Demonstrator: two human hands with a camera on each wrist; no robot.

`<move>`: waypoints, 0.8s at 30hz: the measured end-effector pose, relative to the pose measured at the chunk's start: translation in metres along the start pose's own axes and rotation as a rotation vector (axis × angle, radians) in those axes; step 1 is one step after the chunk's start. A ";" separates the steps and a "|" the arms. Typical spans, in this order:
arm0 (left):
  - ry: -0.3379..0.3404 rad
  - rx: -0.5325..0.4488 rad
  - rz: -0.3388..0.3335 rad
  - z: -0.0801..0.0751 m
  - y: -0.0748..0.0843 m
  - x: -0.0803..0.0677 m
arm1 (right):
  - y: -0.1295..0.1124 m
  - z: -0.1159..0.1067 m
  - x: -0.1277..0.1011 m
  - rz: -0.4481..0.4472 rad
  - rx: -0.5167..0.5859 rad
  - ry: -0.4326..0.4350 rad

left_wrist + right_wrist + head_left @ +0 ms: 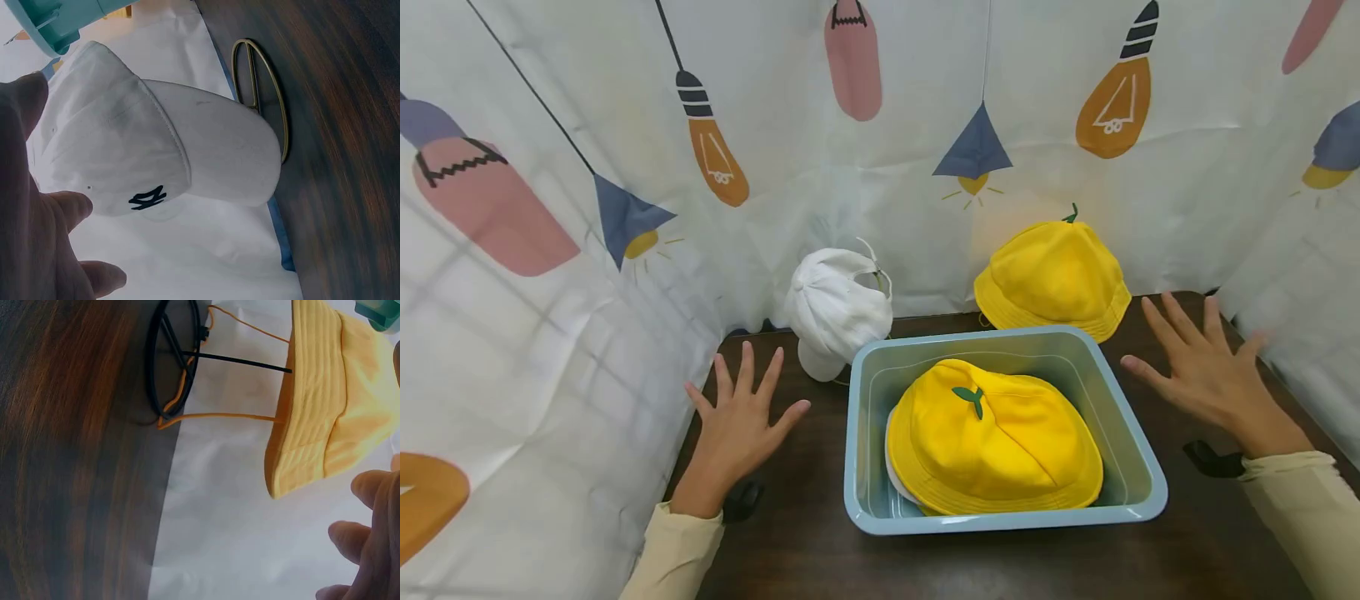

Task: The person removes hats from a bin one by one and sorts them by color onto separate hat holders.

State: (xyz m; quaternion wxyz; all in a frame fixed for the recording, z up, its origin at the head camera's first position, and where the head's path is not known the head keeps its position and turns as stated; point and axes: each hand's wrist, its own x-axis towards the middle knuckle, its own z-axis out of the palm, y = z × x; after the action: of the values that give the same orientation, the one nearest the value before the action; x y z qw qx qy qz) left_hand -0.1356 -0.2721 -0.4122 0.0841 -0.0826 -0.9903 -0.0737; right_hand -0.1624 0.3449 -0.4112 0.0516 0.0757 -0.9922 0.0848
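Observation:
My left hand (737, 433), fingers spread, is held left of a blue-grey plastic tub (1135, 442) and touches nothing. Beyond it a white baseball cap (835, 308) with a dark logo hangs on a stand with a gold wire base (284, 119). My right hand (1213, 375) is spread to the tub's right, holding nothing. Nearest to it is a yellow bucket hat (1052, 275) with a green sprout on top, on a black stand (153, 369); an orange cord dangles from the hat. Inside the tub lies another yellow bucket hat (992, 442) over something white, mostly hidden.
Dark wooden table (790, 558) below. White cloth (760, 242) printed with lamps and bulbs rises behind the stands and along both sides. The tub's rear rim stands close in front of both hat stands.

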 end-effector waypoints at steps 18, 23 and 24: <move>0.015 -0.114 0.061 -0.001 0.014 0.000 | -0.015 -0.013 -0.002 -0.113 0.181 0.067; 0.074 -0.275 0.129 0.000 0.022 0.000 | -0.030 -0.026 0.001 -0.192 0.305 0.100; 0.077 -0.318 0.143 0.001 0.024 0.000 | -0.035 -0.029 0.001 -0.203 0.321 0.106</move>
State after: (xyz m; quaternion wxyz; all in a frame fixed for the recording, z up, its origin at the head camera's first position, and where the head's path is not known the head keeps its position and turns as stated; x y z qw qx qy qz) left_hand -0.1315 -0.2489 -0.4098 0.1131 -0.1623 -0.9538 -0.2261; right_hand -0.1552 0.3162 -0.3769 0.0991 0.1778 -0.9492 0.2400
